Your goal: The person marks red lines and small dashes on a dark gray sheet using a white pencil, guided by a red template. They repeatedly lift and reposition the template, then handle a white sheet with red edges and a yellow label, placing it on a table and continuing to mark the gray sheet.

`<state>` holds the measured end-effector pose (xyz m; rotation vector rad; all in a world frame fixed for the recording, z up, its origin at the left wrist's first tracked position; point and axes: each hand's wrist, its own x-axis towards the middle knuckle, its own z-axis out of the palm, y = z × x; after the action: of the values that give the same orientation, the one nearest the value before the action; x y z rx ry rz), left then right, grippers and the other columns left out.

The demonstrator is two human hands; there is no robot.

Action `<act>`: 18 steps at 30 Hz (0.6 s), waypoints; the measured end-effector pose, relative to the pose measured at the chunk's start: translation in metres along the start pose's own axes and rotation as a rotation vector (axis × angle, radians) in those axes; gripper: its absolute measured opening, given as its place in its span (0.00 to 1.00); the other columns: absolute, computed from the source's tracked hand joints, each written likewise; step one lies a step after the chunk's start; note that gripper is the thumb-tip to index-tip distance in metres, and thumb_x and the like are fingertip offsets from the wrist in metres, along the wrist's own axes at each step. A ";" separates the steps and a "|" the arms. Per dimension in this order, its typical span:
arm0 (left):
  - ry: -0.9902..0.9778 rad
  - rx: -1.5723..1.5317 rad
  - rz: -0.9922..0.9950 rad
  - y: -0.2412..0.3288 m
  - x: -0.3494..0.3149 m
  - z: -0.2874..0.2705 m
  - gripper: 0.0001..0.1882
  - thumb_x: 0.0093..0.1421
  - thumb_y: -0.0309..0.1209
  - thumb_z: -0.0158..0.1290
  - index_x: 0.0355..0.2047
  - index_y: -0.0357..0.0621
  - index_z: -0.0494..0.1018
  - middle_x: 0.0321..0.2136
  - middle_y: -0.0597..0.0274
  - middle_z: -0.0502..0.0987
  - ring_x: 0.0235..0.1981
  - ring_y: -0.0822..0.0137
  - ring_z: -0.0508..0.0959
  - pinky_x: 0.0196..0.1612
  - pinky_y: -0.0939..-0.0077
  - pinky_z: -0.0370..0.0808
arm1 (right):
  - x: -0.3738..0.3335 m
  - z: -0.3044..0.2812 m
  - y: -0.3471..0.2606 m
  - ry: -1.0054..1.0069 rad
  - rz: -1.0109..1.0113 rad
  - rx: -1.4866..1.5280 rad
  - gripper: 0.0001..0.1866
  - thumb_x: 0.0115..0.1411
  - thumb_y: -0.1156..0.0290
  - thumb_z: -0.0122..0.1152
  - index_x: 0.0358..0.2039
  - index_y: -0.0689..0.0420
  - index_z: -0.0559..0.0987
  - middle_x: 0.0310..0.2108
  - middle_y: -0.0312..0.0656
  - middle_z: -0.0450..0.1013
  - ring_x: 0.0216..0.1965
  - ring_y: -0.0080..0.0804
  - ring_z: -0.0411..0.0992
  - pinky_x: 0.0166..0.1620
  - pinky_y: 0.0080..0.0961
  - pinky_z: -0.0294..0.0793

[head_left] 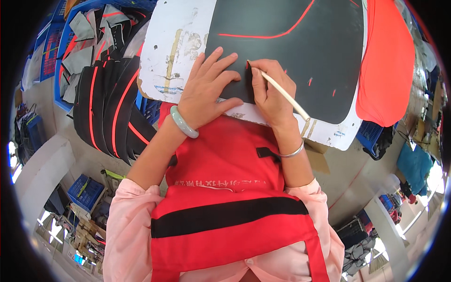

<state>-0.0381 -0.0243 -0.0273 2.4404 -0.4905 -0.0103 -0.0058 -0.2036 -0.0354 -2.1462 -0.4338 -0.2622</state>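
A black fabric panel (pixel 286 49) lies on a worn white board (pixel 162 56) in front of me. It bears a long curved red line and several short red marks. My left hand (pixel 204 91) lies flat with its fingers spread, across the board's white part and the panel's left edge. In a writing grip, my right hand (pixel 271 101) holds a slim cream pencil (pixel 287 97). The pencil's tip points up and left, close to a small red mark on the black fabric. Whether the tip touches cannot be made out.
Bright red-orange fabric (pixel 385 61) drapes over the board's right side. On the left hang black fabric pieces with red stripes (pixel 104 110), beside a blue crate (pixel 61 87) of grey and black scraps. A blue basket (pixel 369 137) stands below the board at right.
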 end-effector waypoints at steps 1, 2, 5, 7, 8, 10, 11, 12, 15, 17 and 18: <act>-0.001 0.001 -0.005 0.000 0.001 0.000 0.23 0.45 0.38 0.66 0.40 0.50 0.72 0.59 0.60 0.65 0.64 0.50 0.57 0.65 0.47 0.51 | -0.001 -0.001 0.000 -0.004 -0.004 -0.015 0.01 0.57 0.75 0.58 0.30 0.58 0.76 0.27 0.40 0.74 0.22 0.35 0.72 0.27 0.27 0.70; -0.002 0.002 -0.008 0.001 0.001 0.000 0.23 0.45 0.38 0.66 0.40 0.50 0.72 0.59 0.60 0.65 0.64 0.50 0.57 0.65 0.47 0.51 | -0.002 -0.003 0.000 -0.027 0.009 -0.008 0.01 0.57 0.75 0.59 0.30 0.58 0.76 0.27 0.41 0.74 0.22 0.35 0.72 0.27 0.26 0.70; -0.023 0.003 -0.001 0.001 0.004 0.000 0.24 0.43 0.37 0.66 0.41 0.49 0.72 0.60 0.59 0.65 0.65 0.49 0.57 0.66 0.48 0.49 | -0.008 -0.009 0.004 -0.074 0.145 0.065 0.02 0.58 0.74 0.58 0.29 0.58 0.76 0.27 0.40 0.74 0.21 0.31 0.71 0.27 0.23 0.68; -0.035 0.007 -0.003 0.002 0.004 -0.002 0.24 0.43 0.35 0.67 0.41 0.49 0.72 0.60 0.58 0.65 0.65 0.49 0.57 0.66 0.49 0.48 | -0.010 -0.020 0.009 0.108 0.213 0.204 0.03 0.61 0.74 0.56 0.31 0.59 0.75 0.26 0.39 0.74 0.22 0.25 0.70 0.27 0.21 0.67; -0.038 0.018 -0.007 0.002 0.003 -0.001 0.25 0.43 0.35 0.67 0.42 0.48 0.72 0.60 0.57 0.65 0.65 0.49 0.57 0.66 0.49 0.48 | -0.013 -0.031 0.014 0.197 0.246 0.260 0.04 0.62 0.74 0.55 0.31 0.59 0.75 0.26 0.38 0.74 0.23 0.22 0.70 0.27 0.20 0.67; -0.041 0.039 -0.014 0.002 0.003 0.000 0.25 0.43 0.35 0.67 0.42 0.48 0.72 0.60 0.57 0.65 0.65 0.49 0.57 0.66 0.50 0.47 | -0.021 -0.066 0.035 0.354 0.393 0.297 0.06 0.65 0.72 0.51 0.37 0.62 0.72 0.27 0.37 0.73 0.26 0.18 0.68 0.30 0.15 0.68; -0.039 0.037 -0.014 0.003 0.004 0.000 0.25 0.43 0.35 0.66 0.42 0.47 0.72 0.60 0.57 0.65 0.65 0.49 0.56 0.66 0.50 0.47 | -0.028 -0.088 0.051 0.421 0.448 0.250 0.07 0.65 0.72 0.51 0.36 0.62 0.72 0.27 0.37 0.73 0.26 0.18 0.68 0.30 0.15 0.69; -0.037 0.035 -0.016 0.005 0.004 0.000 0.24 0.44 0.34 0.66 0.42 0.47 0.71 0.61 0.57 0.65 0.66 0.49 0.56 0.66 0.50 0.47 | -0.035 -0.108 0.064 0.488 0.502 0.205 0.07 0.65 0.71 0.51 0.35 0.62 0.72 0.26 0.37 0.73 0.26 0.18 0.68 0.30 0.15 0.69; -0.038 0.035 -0.007 0.007 0.006 0.001 0.24 0.44 0.34 0.66 0.42 0.47 0.71 0.61 0.57 0.65 0.66 0.48 0.56 0.67 0.50 0.46 | -0.050 -0.138 0.079 0.485 0.548 0.132 0.08 0.66 0.71 0.50 0.34 0.62 0.73 0.24 0.37 0.72 0.26 0.18 0.68 0.30 0.15 0.68; -0.039 0.037 -0.008 0.008 0.006 0.001 0.23 0.45 0.34 0.66 0.41 0.47 0.71 0.61 0.57 0.65 0.66 0.48 0.55 0.67 0.51 0.45 | -0.053 -0.137 0.083 0.450 0.522 0.088 0.09 0.66 0.70 0.50 0.33 0.63 0.73 0.23 0.37 0.72 0.26 0.18 0.68 0.30 0.15 0.68; -0.041 0.038 -0.003 0.008 0.006 0.002 0.23 0.45 0.34 0.66 0.41 0.47 0.71 0.61 0.57 0.65 0.66 0.48 0.55 0.67 0.51 0.45 | -0.054 -0.136 0.085 0.430 0.509 0.067 0.09 0.66 0.70 0.50 0.33 0.63 0.73 0.23 0.37 0.72 0.25 0.18 0.68 0.30 0.15 0.68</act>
<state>-0.0355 -0.0332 -0.0235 2.4825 -0.5093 -0.0526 -0.0247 -0.3716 -0.0400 -1.9843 0.3429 -0.3958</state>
